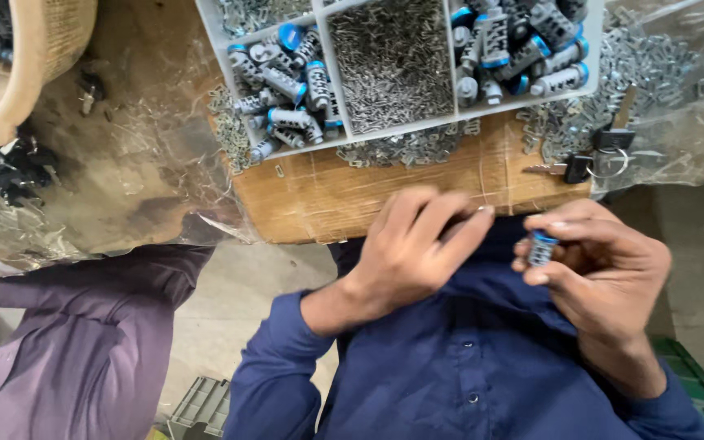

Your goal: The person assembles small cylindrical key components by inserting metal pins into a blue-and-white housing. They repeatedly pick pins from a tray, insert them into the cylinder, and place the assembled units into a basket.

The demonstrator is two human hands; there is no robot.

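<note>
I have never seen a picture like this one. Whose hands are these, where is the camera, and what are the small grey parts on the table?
There is one picture, from a camera worn on a person's head, looking down at that person's own two hands and blue shirt. The right hand pinches a small grey metal cylinder with a blue end between fingers and thumb. The left hand is beside it with fingers curled together; what it holds, if anything, is too small to tell. In front of the hands lies a piece of brown cardboard. On it stands a grey plastic tray with compartments: two hold more blue-ended cylinders, and the middle one holds many tiny metal pieces. A bunch of keys lies to the right. The purple sleeve at lower left belongs to another person.
</note>
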